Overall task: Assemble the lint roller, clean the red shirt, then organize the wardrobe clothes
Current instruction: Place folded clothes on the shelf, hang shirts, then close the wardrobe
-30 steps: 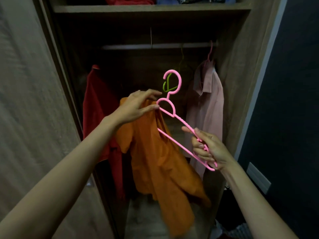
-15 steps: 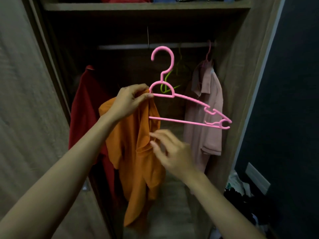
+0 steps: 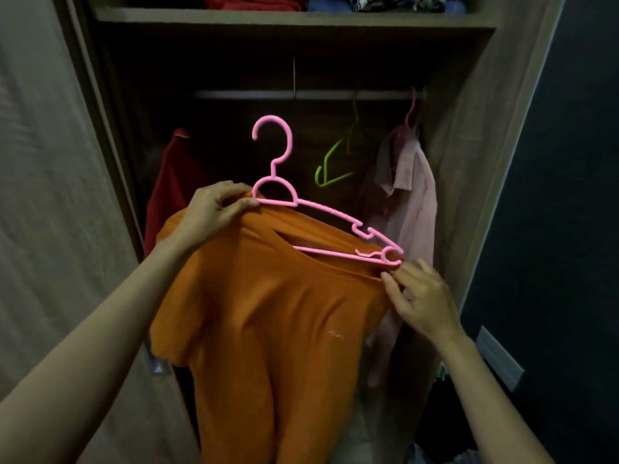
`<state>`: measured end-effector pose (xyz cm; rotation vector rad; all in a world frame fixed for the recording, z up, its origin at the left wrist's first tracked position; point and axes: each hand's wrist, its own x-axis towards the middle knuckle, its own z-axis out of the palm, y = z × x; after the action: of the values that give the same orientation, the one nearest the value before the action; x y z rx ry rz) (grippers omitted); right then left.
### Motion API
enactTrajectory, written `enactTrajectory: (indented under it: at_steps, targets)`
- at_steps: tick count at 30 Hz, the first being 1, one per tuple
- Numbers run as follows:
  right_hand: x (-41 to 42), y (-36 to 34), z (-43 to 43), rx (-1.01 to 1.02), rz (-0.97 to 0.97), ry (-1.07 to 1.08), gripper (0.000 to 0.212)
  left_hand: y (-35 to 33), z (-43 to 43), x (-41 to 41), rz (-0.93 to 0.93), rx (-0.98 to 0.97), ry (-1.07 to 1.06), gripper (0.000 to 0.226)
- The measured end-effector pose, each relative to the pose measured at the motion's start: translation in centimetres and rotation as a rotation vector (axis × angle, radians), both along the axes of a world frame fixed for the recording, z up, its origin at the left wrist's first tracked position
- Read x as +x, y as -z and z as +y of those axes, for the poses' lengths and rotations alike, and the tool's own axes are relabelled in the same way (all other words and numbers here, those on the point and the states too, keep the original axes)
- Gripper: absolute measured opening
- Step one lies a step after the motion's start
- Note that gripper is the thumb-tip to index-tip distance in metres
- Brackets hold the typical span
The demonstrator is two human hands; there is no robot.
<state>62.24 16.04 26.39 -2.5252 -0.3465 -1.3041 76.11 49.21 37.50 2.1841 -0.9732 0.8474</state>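
Note:
An orange shirt [image 3: 268, 316] hangs spread out in front of the open wardrobe, partly over a pink hanger [image 3: 284, 195] whose hook points up. My left hand [image 3: 214, 209] pinches the shirt's collar together with the hanger's left end. My right hand [image 3: 418, 296] pinches the shirt's shoulder edge just below the hanger's right tip. The hanger's right arm lies bare above the cloth. A red shirt [image 3: 170, 192] hangs at the back left, half hidden by my left arm.
A metal rail [image 3: 301, 94] crosses the wardrobe. On it hang an empty green hanger [image 3: 330, 165] and a pale pink shirt [image 3: 405, 195] at the right. Folded clothes lie on the top shelf [image 3: 294, 21]. The sliding door [image 3: 43, 195] stands left, a dark wall [image 3: 552, 195] right.
The hanger went from tilted in my right hand to upright in my left. My right hand let it go, moved to the shirt and pulled its shoulder out to the right.

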Motion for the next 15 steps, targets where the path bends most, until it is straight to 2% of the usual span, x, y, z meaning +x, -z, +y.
enactTrajectory:
  at_steps: [4, 7, 9, 11, 13, 15]
  targets:
    - [-0.8, -1.6, -1.3, 0.033, -0.160, -0.012, 0.037, 1.0, -1.6, 0.6, -0.088, 0.199, -0.025, 0.042]
    - [-0.2, -3.2, -0.1, 0.036, -0.184, -0.067, 0.041, 1.7, -3.6, 0.8, -0.107, 0.341, -0.072, 0.052]
    - [0.1, -4.3, 1.1, 0.092, -0.110, -0.131, 0.033, 2.0, -5.0, 0.5, -0.074, 0.249, -0.040, 0.042]
    - [0.3, -4.8, 1.6, 0.190, -0.021, -0.155, 0.027, 1.9, -5.7, 0.1, -0.002, 0.024, 0.039, 0.026]
    - [0.7, -4.8, 1.0, 0.209, -0.009, -0.038, 0.041, 1.5, -5.7, 0.0, 0.056, -0.100, 0.073, 0.019]
    - [0.9, -4.7, 0.0, 0.227, 0.037, 0.093, 0.051, 1.2, -5.3, 0.1, 0.109, -0.120, 0.087, 0.017]
